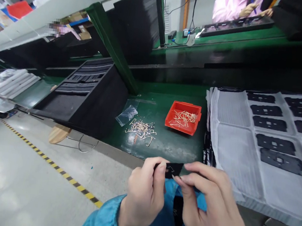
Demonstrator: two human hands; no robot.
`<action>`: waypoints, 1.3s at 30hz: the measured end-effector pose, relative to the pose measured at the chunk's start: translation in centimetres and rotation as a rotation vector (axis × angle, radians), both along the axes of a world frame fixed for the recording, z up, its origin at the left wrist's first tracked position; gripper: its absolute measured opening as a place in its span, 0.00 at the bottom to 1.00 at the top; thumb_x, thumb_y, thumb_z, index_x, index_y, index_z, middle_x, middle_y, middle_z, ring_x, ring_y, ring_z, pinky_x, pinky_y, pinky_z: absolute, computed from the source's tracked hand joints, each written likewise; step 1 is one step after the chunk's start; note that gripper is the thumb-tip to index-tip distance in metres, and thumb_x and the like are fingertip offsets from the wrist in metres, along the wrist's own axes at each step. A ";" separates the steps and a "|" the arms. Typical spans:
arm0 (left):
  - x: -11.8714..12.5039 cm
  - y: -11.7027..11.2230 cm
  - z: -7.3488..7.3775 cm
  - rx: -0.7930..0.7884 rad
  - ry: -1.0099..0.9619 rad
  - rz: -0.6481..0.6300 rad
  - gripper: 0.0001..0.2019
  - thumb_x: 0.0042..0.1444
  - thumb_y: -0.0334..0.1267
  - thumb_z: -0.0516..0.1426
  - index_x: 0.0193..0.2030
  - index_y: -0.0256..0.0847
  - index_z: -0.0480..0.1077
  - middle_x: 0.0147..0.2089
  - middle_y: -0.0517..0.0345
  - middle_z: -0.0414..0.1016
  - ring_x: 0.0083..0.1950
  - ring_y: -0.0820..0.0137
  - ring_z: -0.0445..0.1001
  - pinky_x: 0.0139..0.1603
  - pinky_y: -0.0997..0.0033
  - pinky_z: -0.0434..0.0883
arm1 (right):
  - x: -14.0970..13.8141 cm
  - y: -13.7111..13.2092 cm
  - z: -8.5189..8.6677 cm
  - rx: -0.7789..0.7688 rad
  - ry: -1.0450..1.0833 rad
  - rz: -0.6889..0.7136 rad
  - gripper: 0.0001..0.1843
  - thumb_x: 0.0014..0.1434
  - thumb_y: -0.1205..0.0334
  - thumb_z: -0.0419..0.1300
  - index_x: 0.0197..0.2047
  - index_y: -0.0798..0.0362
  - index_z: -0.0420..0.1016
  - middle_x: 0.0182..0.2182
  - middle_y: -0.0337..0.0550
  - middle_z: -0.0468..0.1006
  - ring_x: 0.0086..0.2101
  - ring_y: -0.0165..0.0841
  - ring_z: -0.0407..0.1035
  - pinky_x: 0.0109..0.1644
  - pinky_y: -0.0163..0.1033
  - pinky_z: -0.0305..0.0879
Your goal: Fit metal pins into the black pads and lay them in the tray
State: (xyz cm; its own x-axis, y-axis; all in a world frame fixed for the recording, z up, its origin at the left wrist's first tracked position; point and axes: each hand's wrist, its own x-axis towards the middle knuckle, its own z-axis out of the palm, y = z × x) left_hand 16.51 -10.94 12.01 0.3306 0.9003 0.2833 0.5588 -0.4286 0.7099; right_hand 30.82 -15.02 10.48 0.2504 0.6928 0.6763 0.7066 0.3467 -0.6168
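Close to my body, my left hand (145,195) grips the left end of a flat black plastic plate (173,169), thumb on top. My right hand (209,198) is at the plate's right end, its fingers and thumb closed around the edge. A small pale tip shows by the right thumb; what it belongs to I cannot make out. Beyond my hands, a loose pile of small bent beige strips (142,129) lies on the green table (160,150). More such strips lie in a red bin (168,124).
White trays (231,143) with several black plates (281,160) stand at the right. A clear plastic bag (128,114) lies left of the pile, beside a big black box (100,104). A green post (114,48) rises behind. Across the bench a person in pink (226,7) works.
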 end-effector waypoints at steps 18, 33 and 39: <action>0.6 0.8 -0.1 -0.703 -0.516 -0.146 0.10 0.74 0.42 0.54 0.57 0.43 0.70 0.32 0.60 0.77 0.26 0.72 0.81 0.28 0.76 0.82 | -1.0 1.0 -0.4 -0.282 0.621 -0.049 0.09 0.64 0.62 0.67 0.47 0.43 0.75 0.40 0.35 0.79 0.44 0.29 0.76 0.52 0.34 0.72; 1.3 0.9 -0.1 -0.777 -0.570 -0.056 0.11 0.71 0.41 0.58 0.54 0.39 0.72 0.28 0.59 0.80 0.26 0.68 0.84 0.30 0.73 0.85 | 0.4 1.4 0.1 -0.468 1.019 0.076 0.11 0.61 0.55 0.71 0.43 0.44 0.74 0.33 0.36 0.83 0.48 0.32 0.82 0.47 0.26 0.77; 1.4 0.6 -0.2 -0.743 -0.576 -0.096 0.09 0.72 0.37 0.57 0.56 0.41 0.72 0.38 0.55 0.84 0.33 0.66 0.87 0.34 0.72 0.87 | -0.3 1.6 0.8 -0.470 1.030 -0.007 0.14 0.58 0.55 0.73 0.43 0.45 0.75 0.34 0.37 0.85 0.37 0.29 0.84 0.39 0.24 0.78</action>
